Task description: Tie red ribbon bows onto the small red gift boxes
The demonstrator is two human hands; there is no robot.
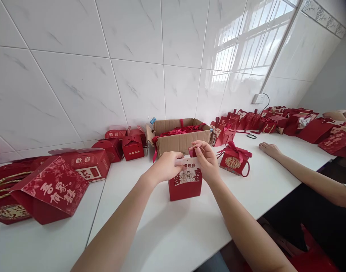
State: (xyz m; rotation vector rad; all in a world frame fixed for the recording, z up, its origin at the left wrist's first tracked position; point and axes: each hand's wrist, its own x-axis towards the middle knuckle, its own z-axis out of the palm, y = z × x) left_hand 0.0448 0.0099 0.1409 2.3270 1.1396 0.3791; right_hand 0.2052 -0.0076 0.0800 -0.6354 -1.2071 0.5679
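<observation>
While held upright before the ribbon-filled cardboard carton (180, 145): red gift box (186, 192) with printed couple on a pale front panel (186, 175); whether set down on the white tabletop (156, 234) or lifted, cannot tell. Left hand (166, 166) — fingers closed on upper left of the panel. Right hand (206, 161) — thumb and fingertips pinched together on dark-red ribbon (192, 152) just above the panel. Nearby at right: small red box (231, 162) with ribbon bow (236, 152) and round gold emblem. Farther right: co-worker's hand (271, 149), resting on tabletop. Behind: white marbled wall tiles (141, 87)
</observation>
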